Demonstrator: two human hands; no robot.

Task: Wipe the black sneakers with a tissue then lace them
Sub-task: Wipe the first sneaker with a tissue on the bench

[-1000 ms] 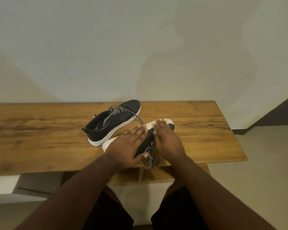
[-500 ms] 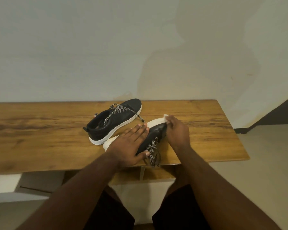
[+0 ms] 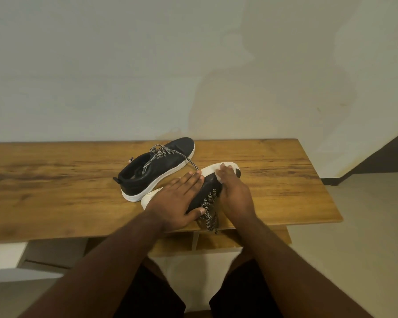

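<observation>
While the left hand [image 3: 177,203] lies flat with fingers spread over the side of the near black leather sneaker with a white rubber sole [image 3: 207,187], pinning it on its side on the wood-grain table [image 3: 55,191], the right hand [image 3: 234,193] presses a small white tissue [image 3: 220,177] against the toe end, fingers curled down onto it. The two hands sit just beside each other across the shoe. Its black-and-white patterned laces [image 3: 208,212] spill loose toward the near table edge and hang slightly over it. The second black sneaker with matching white sole [image 3: 156,171] stands upright just to the far left, one lace trailing toward the tipped shoe.

Wiping looks to be the step in hand, with lacing not yet started. To do it well, the left palm should bear down firmly so the shoe cannot skid, and the tissue should travel in short strokes along the seam where upper meets sole, folded over once soiled. Thin tissue may tear on the sole's edge, so light pressure seems wise. Keeping the dangling laces clear of the wiping hand would help.
</observation>
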